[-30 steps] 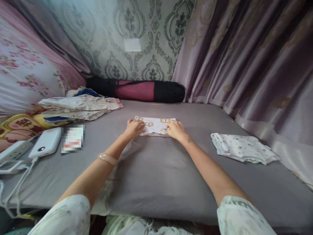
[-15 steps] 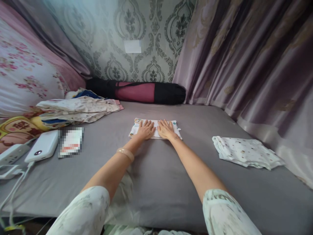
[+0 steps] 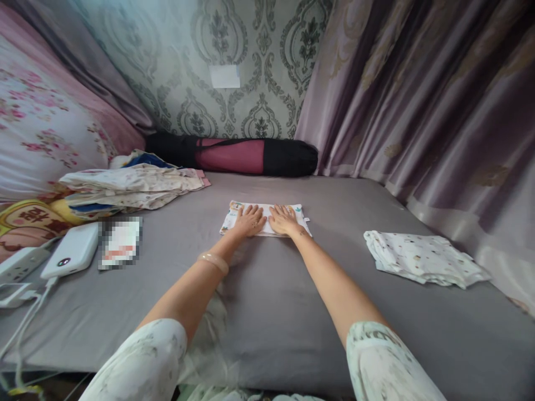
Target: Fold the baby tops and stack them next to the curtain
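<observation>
A folded white cloth (image 3: 267, 227) with small coloured prints lies on the grey bed sheet (image 3: 276, 301), straight ahead of me. My left hand (image 3: 251, 220) rests flat on its left half, fingers spread and pointing away. On the right half my right hand (image 3: 284, 220) lies palm down, its fingers also stretched out. Both hands press on the top of the cloth without gripping it. A small tag sticks out at the cloth's right edge. The cloth's middle shows between my thumbs; the parts under my palms are hidden.
At right lies a folded printed garment (image 3: 424, 259). A pile of clothes (image 3: 134, 186) sits at left, near a white power bank (image 3: 71, 250), a power strip (image 3: 23, 264) with cables and a blurred-out item (image 3: 121, 243). A black and maroon long bag (image 3: 232, 156) lies along the wall.
Both hands stay flat on the folded cloth in almost the same place. The view has shifted very slightly.
</observation>
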